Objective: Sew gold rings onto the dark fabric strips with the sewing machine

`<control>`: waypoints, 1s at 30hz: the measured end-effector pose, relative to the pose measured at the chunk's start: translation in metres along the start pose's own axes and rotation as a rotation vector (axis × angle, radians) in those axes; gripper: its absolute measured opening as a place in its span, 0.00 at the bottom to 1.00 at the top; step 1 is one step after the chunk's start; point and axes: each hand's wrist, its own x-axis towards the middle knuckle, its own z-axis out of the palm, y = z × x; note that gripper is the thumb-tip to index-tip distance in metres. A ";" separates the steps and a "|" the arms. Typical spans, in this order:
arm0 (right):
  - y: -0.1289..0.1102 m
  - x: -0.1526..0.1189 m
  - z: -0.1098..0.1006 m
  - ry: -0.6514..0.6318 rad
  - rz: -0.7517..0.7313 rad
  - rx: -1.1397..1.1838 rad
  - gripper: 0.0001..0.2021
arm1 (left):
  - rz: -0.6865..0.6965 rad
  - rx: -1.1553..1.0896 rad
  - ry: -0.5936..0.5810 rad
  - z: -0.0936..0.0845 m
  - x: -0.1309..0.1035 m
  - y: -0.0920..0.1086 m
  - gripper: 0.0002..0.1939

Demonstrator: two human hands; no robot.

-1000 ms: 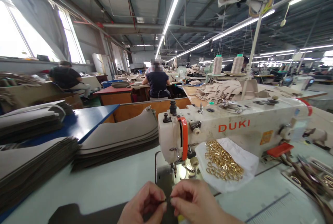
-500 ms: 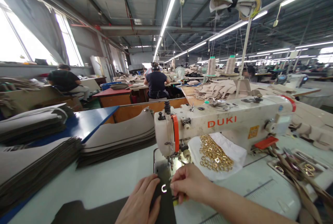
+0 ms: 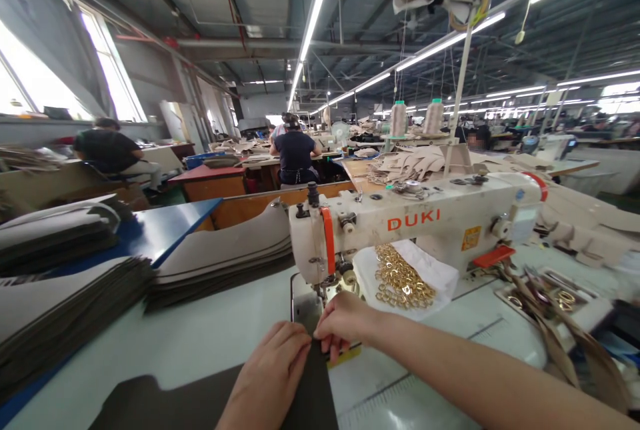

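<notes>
A dark grey-brown fabric panel (image 3: 315, 390) lies on the pale machine table, its narrow upper end below the needle area of the sewing machine (image 3: 415, 220). My left hand (image 3: 273, 370) rests on this panel with its fingers curled together at the upper end. Close on its right, my right hand (image 3: 345, 323) is closed in a pinch by the panel's right edge, in front of the presser foot. What its fingertips hold is hidden. The fingertips of both hands almost meet.
Gold metal rings (image 3: 403, 280) lie on a white cloth (image 3: 443, 277) under the machine arm. Stacked grey panels (image 3: 225, 257) are at the left. Tan straps (image 3: 555, 337) and a tray (image 3: 580, 310) with rings lie at the right. A person (image 3: 295, 150) sits ahead.
My left hand has gone from lying flat to curled fingers, nearer my right hand. The small shiny metal piece between the hands is now out of sight. The view has shifted slightly.
</notes>
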 end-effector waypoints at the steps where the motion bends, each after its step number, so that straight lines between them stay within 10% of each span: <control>1: -0.001 0.000 -0.001 -0.001 0.010 -0.014 0.13 | 0.018 0.007 -0.005 0.001 0.002 0.000 0.11; 15: -0.005 -0.008 -0.003 0.127 -0.134 -0.459 0.10 | 0.069 0.047 0.011 0.008 0.008 0.000 0.12; 20: 0.014 -0.036 -0.007 0.311 -0.371 -0.720 0.07 | 0.040 0.028 -0.019 0.008 0.011 0.001 0.11; 26: 0.052 -0.067 -0.009 0.169 -0.875 -1.168 0.09 | 0.049 0.025 0.005 0.008 0.008 0.001 0.12; 30: 0.055 -0.079 -0.015 0.149 -0.929 -1.295 0.14 | 0.053 0.011 0.027 0.009 0.007 0.000 0.11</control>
